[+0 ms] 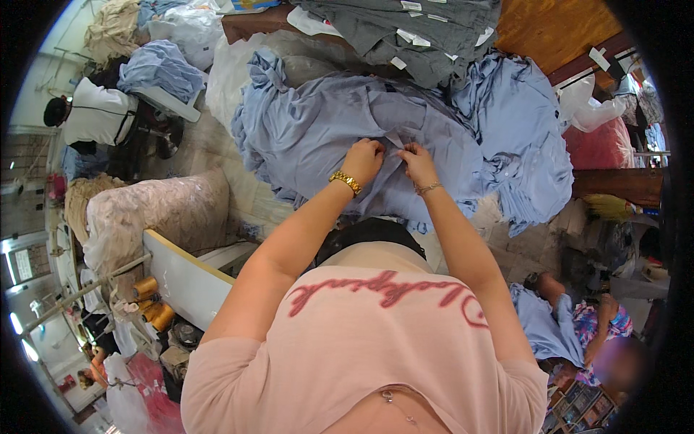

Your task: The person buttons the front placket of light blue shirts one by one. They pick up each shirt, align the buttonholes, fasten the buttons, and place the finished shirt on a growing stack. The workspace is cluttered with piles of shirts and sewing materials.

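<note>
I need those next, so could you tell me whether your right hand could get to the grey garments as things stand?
Probably yes: the right hand pinches the blue shirt, and only that pile lies before the grey garments.

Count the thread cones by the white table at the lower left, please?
3 orange-yellow thread cones show, clustered beside the white table: one upper at its edge, two lower. Others may be hidden in the clutter.
</note>
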A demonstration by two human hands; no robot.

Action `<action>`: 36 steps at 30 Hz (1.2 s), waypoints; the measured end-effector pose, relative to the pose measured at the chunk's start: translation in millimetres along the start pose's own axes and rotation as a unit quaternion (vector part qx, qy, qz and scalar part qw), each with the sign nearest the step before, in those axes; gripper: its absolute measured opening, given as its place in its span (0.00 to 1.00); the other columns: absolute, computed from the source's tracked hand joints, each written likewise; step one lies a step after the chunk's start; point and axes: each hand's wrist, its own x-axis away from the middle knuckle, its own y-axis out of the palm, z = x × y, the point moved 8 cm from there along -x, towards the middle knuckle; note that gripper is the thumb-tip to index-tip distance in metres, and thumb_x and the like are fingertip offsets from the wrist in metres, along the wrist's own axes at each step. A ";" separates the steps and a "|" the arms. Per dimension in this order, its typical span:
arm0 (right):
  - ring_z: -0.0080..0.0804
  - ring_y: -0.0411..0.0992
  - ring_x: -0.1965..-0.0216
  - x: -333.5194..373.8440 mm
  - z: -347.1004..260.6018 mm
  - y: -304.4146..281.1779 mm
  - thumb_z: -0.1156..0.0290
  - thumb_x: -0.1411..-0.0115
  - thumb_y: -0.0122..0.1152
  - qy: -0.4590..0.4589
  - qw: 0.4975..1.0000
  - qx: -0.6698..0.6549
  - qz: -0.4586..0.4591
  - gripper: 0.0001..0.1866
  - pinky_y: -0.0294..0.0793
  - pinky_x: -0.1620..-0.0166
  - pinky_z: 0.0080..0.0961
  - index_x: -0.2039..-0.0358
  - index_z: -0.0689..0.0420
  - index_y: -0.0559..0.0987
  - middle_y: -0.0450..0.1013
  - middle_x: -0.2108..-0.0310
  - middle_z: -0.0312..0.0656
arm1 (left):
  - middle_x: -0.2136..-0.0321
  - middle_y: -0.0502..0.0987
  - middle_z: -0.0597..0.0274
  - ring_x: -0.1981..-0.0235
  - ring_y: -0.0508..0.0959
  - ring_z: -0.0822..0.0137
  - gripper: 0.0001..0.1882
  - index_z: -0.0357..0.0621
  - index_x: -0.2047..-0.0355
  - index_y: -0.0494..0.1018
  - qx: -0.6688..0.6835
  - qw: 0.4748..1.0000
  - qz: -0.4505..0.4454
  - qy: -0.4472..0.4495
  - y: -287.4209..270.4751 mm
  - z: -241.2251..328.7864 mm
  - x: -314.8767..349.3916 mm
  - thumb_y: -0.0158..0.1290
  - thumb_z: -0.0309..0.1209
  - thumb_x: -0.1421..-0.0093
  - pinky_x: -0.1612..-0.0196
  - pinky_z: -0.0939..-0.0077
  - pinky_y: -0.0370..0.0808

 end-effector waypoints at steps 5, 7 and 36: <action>0.15 0.55 0.90 20.1 -14.7 10.4 0.71 0.47 0.53 0.054 0.989 -0.127 -0.049 0.10 0.54 0.87 0.14 0.65 0.61 0.69 0.62 0.84 0.30 | 0.74 0.75 0.50 0.69 0.75 0.51 0.09 0.39 0.73 0.75 0.054 0.996 -0.023 -0.067 0.1 0.0 -2.7 0.51 0.32 0.51 0.64 0.63 0.70; 0.15 0.56 0.90 20.3 -15.4 11.8 0.71 0.46 0.52 0.056 0.985 -0.150 -0.062 0.11 0.55 0.86 0.14 0.63 0.62 0.68 0.63 0.84 0.31 | 0.75 0.76 0.50 0.70 0.75 0.52 0.09 0.39 0.74 0.75 0.059 0.995 -0.026 -0.079 0.6 -2.4 -5.5 0.52 0.32 0.51 0.65 0.64 0.71; 0.33 0.65 0.75 18.8 -43.3 3.3 0.63 0.49 0.56 -0.104 0.989 0.105 -0.001 0.13 0.64 0.70 0.25 0.72 0.62 0.72 0.68 0.78 0.43 | 0.57 0.71 0.57 0.52 0.67 0.57 0.18 0.48 0.57 0.70 -0.097 0.956 -0.013 0.277 -46.7 45.7 -39.3 0.51 0.27 0.52 0.48 0.66 0.62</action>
